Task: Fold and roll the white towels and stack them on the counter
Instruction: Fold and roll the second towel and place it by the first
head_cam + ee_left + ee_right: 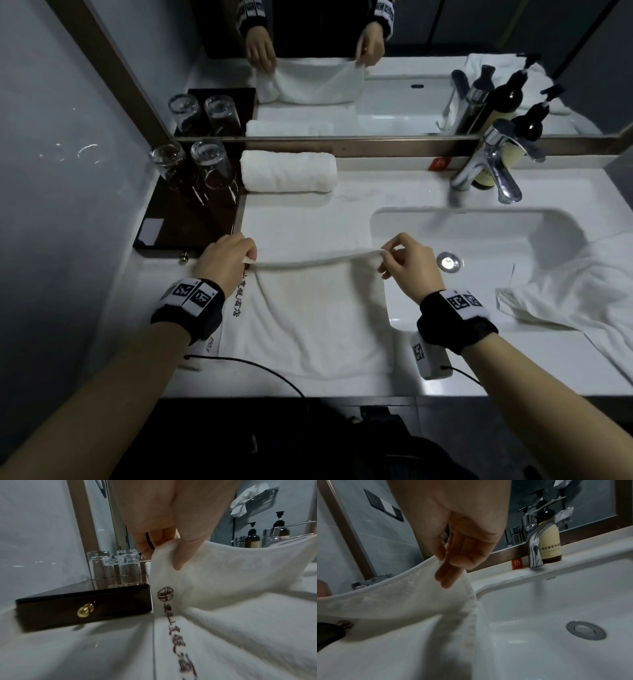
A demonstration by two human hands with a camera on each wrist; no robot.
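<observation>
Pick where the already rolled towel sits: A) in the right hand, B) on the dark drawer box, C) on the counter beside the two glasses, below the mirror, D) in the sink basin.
C: the rolled towel lies on the counter, right of the glasses.

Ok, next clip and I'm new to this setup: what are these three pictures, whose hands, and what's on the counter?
No machine here: a person wears three cameras. The big picture looks down from the head; the other two look along each wrist. Both hands lift one edge of a white towel spread on the counter: the left hand pinches its left corner, the right hand the right corner. At the back lies a rolled towel, beside two glasses on a dark box. Another towel drapes over the sink.
</observation>
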